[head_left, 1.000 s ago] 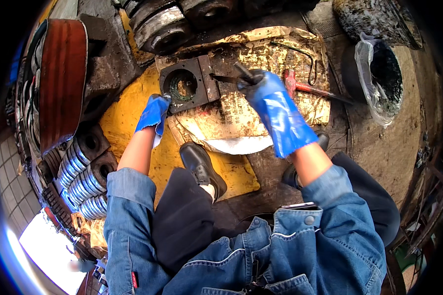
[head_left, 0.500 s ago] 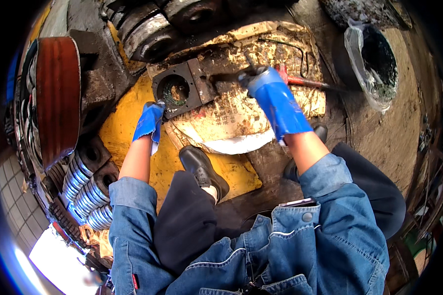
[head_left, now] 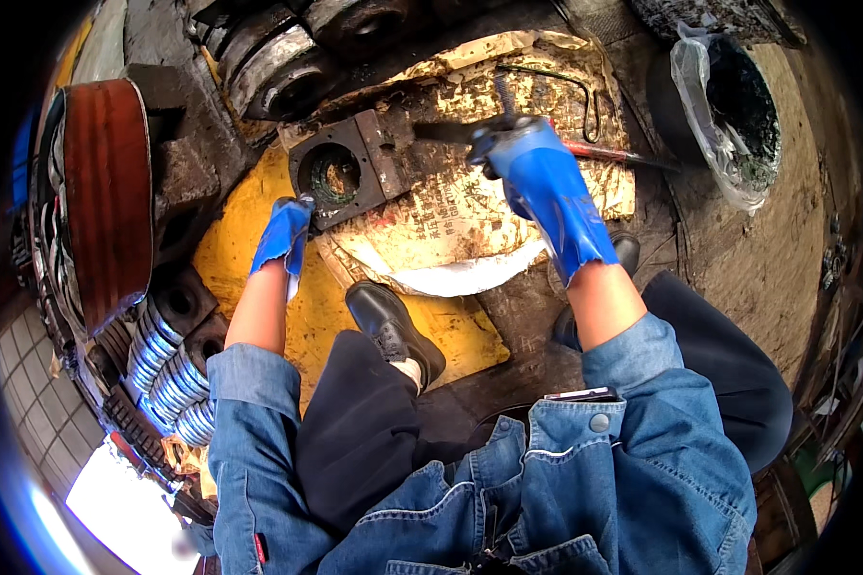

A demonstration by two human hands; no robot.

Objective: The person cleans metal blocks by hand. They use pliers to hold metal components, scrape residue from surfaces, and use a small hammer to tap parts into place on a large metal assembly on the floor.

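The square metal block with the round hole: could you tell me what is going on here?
The square metal block lies at the left end of a stained sheet. A person's gloved left hand is at the block's near left corner. The right hand grips a dark tool, its shaft pointing toward the block; contact is unclear. A red rod lies right of that hand.

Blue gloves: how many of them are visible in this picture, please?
2. One blue glove covers the left hand, beside the square metal block; the other glove covers the right hand, over the cardboard. More could be hidden in the dark edges.
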